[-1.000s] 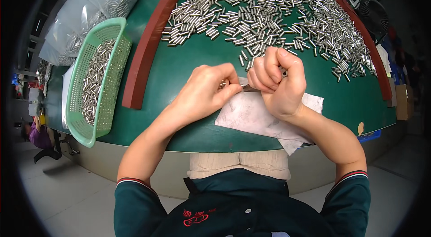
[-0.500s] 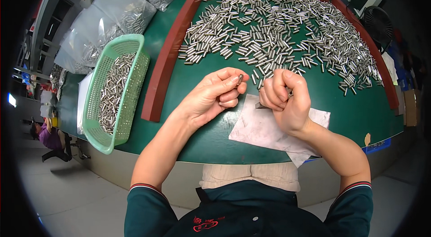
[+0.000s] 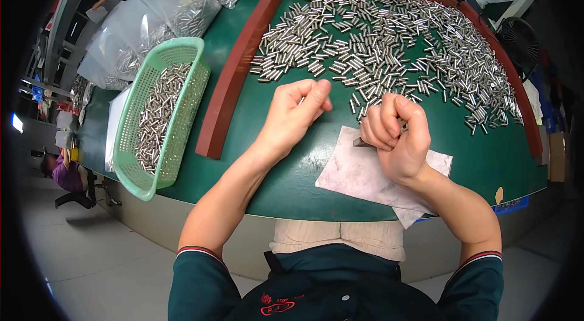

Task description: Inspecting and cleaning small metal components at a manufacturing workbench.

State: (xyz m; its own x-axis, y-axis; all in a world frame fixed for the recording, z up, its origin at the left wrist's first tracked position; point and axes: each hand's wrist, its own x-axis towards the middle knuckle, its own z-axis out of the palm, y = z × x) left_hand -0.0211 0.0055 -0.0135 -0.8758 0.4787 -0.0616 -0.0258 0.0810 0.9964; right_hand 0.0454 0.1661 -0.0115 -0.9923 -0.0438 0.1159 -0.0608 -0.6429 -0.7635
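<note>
My left hand point(image 3: 298, 113) is curled closed above the green table, just short of the near edge of the spread metal pins point(image 3: 371, 56). Its thumb presses on the bent fingers, and whatever lies inside is hidden. To its right, my right hand point(image 3: 398, 138) is a loose fist over a stained white cloth point(image 3: 340, 169). The end of a small dark grey piece point(image 3: 360, 142) sticks out below its fingers; the rest is covered. The pins are short, shiny cylinders lying in a loose layer, several of them close to the knuckles of both hands.
Dark red rails point(image 3: 234, 78) frame the pins on the left, back and right. A green perforated basket point(image 3: 125, 157) holding more pins stands at left. Clear bags of pins point(image 3: 182, 5) line the back left. A black fan point(image 3: 518, 41) stands at right; a person point(image 3: 68, 175) sits far left.
My left hand has rolled over, palm now turned down, hiding the metal pin that showed between its thumb and finger. My right hand has stayed closed over the cloth. The view has shifted slightly.
</note>
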